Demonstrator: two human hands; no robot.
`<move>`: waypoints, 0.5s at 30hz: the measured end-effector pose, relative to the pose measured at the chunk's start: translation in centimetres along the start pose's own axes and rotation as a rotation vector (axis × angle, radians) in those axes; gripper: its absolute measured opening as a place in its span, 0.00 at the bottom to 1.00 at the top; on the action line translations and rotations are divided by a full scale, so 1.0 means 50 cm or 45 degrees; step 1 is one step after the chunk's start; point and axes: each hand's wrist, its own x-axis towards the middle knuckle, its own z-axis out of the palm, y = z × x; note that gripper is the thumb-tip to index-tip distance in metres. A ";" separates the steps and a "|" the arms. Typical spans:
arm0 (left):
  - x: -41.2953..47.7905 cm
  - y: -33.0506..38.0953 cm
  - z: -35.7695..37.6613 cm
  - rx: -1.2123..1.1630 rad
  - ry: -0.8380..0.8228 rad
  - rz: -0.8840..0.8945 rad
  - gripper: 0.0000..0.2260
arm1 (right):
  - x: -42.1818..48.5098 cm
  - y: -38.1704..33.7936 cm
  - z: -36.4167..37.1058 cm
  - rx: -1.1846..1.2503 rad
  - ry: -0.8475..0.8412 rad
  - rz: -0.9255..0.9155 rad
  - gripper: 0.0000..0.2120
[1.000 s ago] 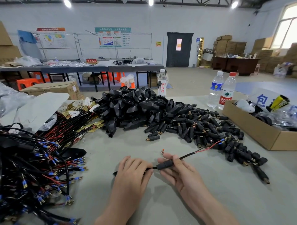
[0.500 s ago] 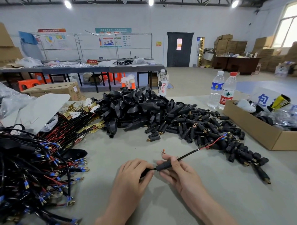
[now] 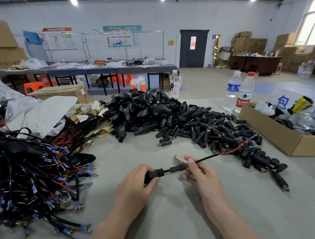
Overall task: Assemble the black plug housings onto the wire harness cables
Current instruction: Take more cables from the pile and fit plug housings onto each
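Centrally, left hand [image 3: 136, 186] gripped black plug housing [image 3: 154, 174], fingers curled round it, over desk [image 3: 170, 213]; right hand [image 3: 202, 174] pinched cable [image 3: 206, 157] beside small black sleeve [image 3: 177, 168] threaded on it. Hands near, not touching. Cable ran up-right, its red wire [image 3: 238, 146] reaching loose connector pile [image 3: 221, 134]. Heap of housings [image 3: 153, 110] lay behind. Wire harness bundle [image 3: 34, 170] with blue terminals lay left. Cardboard box [image 3: 272, 134] stood right, water bottles [image 3: 231, 92] behind it

I see a white wall [image 3: 153, 15] with a dark door [image 3: 192, 48] — long worktop [image 3: 88, 70] in front, orange stools [image 3: 34, 86] under it. Stacked cardboard boxes [image 3: 247, 43] right, bright window [image 3: 308, 29] beyond — ceiling lights [image 3: 73, 1] on, grey floor [image 3: 204, 81].
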 end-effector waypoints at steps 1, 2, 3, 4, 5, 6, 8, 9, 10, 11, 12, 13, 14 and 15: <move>0.000 0.000 -0.001 -0.006 0.010 0.000 0.06 | 0.000 -0.002 0.000 -0.006 0.013 -0.014 0.08; 0.000 0.001 -0.001 -0.010 0.023 0.006 0.06 | 0.000 -0.003 0.001 -0.013 0.026 -0.026 0.08; 0.000 0.001 -0.001 -0.014 0.032 0.012 0.06 | -0.001 -0.003 0.001 -0.021 0.038 -0.035 0.09; -0.001 0.003 -0.001 -0.017 0.038 0.019 0.06 | -0.001 -0.002 0.000 -0.025 0.045 -0.042 0.09; -0.002 0.004 -0.002 -0.017 0.043 0.028 0.07 | 0.000 0.000 0.000 -0.025 0.047 -0.048 0.09; -0.002 0.006 -0.002 -0.014 0.046 0.040 0.07 | 0.000 0.002 -0.001 -0.028 0.051 -0.052 0.09; -0.001 0.006 -0.001 -0.013 0.049 0.063 0.07 | 0.002 0.005 -0.001 -0.056 0.066 -0.061 0.10; 0.000 0.006 0.000 -0.014 0.051 0.069 0.07 | 0.003 0.006 0.000 -0.075 0.069 -0.067 0.10; 0.000 0.006 0.000 -0.011 0.053 0.074 0.06 | 0.003 0.007 0.000 -0.088 0.073 -0.069 0.10; 0.000 0.006 0.000 -0.008 0.056 0.081 0.06 | 0.003 0.007 0.000 -0.091 0.075 -0.067 0.10; -0.001 0.005 0.000 -0.007 0.061 0.089 0.06 | 0.003 0.007 0.000 -0.084 0.073 -0.064 0.10; -0.001 0.004 0.000 -0.009 0.069 0.098 0.06 | 0.002 0.006 0.000 -0.075 0.061 -0.064 0.10; -0.001 0.004 0.001 -0.011 0.077 0.106 0.06 | 0.001 0.006 0.001 -0.072 0.037 -0.065 0.10; -0.002 0.004 0.001 -0.013 0.085 0.113 0.06 | -0.001 0.006 0.002 -0.082 0.002 -0.067 0.09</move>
